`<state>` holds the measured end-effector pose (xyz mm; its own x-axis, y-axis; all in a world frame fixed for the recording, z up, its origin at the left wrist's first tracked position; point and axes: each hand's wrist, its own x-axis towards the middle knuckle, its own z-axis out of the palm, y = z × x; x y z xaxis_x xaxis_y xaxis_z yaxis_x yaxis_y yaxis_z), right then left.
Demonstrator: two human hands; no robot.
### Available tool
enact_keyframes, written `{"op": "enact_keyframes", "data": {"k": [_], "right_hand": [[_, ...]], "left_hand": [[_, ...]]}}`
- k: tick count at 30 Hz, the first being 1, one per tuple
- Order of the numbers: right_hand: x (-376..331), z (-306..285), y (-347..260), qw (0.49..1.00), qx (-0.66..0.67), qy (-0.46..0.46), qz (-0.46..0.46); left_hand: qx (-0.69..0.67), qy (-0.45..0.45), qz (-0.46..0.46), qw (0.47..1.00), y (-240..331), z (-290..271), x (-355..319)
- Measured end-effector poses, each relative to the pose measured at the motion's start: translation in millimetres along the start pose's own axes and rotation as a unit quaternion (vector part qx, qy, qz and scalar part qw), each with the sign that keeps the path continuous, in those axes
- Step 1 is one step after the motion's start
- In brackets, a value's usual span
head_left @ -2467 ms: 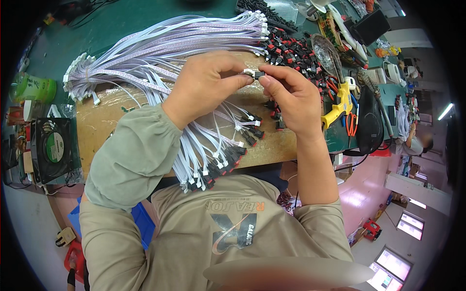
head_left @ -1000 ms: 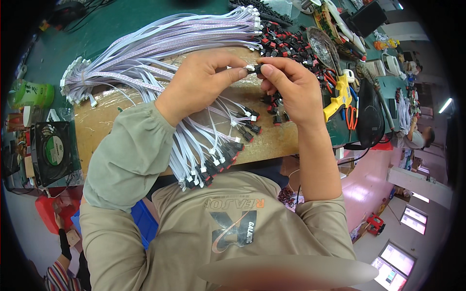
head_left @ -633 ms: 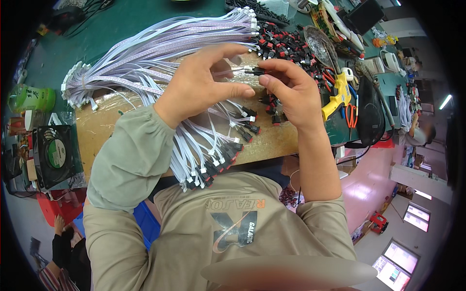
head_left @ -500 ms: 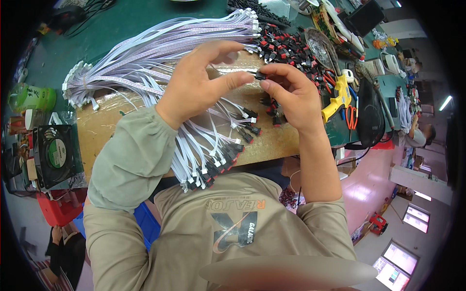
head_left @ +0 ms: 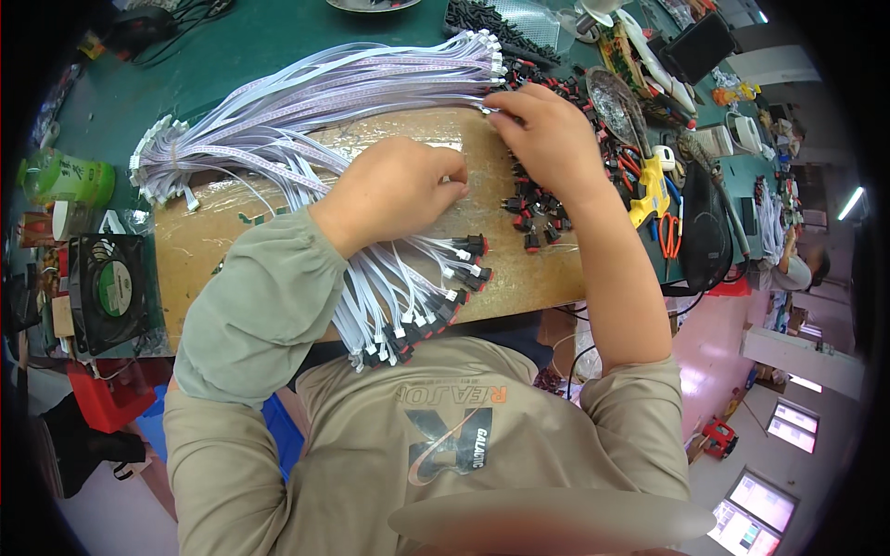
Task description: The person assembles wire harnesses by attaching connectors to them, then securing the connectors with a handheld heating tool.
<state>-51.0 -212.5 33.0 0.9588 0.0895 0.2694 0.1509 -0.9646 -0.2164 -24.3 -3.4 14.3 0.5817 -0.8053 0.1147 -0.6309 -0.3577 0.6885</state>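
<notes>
A large bundle of white ribbon cables [head_left: 306,88] with white plugs at both ends lies across the brown work board [head_left: 524,287]. At the bundle's right end my right hand [head_left: 552,139] pinches the white plug end of one ribbon cable [head_left: 485,108] between thumb and index finger. My left hand [head_left: 394,190] is above the board's middle, its fingers curled and thumb and index together; what they hold, if anything, is hidden. Below it fans out a group of cables [head_left: 371,301] tipped with black and red connectors [head_left: 451,306]. Loose black-red connectors [head_left: 530,222] lie beside my right wrist.
On the right are a yellow glue gun [head_left: 652,192], orange-handled pliers [head_left: 668,236] and a metal dish [head_left: 609,97]. A tray of black parts [head_left: 501,32] stands at the back. A fan [head_left: 107,287] and a green bottle [head_left: 69,181] stand at the left.
My hands, close together around a small black connector before, have parted. The right moved up to the bundle's plug ends; the left dropped lower and its fingers curled in.
</notes>
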Motion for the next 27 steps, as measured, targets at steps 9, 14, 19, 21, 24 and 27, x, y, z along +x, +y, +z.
{"op": "enact_keyframes", "data": {"k": [9, 14, 19, 21, 24, 27], "right_hand": [[12.6, 15.8, -5.1, 0.995, -0.077, 0.049, -0.036], [2.9, -1.5, -10.8, 0.988, -0.024, 0.108, -0.112], [-9.5, -22.9, -25.0, 0.983, 0.177, 0.024, -0.038], [-12.8, -26.7, -20.6, 0.973, 0.231, 0.009, -0.009], [-16.9, -29.4, -4.6, 0.914, 0.384, -0.011, 0.130], [-22.2, -30.8, 2.2, 0.889, 0.411, -0.083, 0.185]], "left_hand": [[0.011, 0.181, 0.027, 0.983, -11.2, 6.5, 4.3], [0.060, 0.318, 0.088, 0.942, -14.2, 2.8, 10.2], [0.085, 0.324, 0.127, 0.934, -17.1, 4.1, 10.5], [-0.001, 0.284, 0.100, 0.954, -11.2, 6.2, 7.6], [-0.070, 0.238, 0.009, 0.969, -1.4, 1.8, 4.9], [-0.079, 0.201, -0.010, 0.976, -2.8, 1.7, 5.0]]}}
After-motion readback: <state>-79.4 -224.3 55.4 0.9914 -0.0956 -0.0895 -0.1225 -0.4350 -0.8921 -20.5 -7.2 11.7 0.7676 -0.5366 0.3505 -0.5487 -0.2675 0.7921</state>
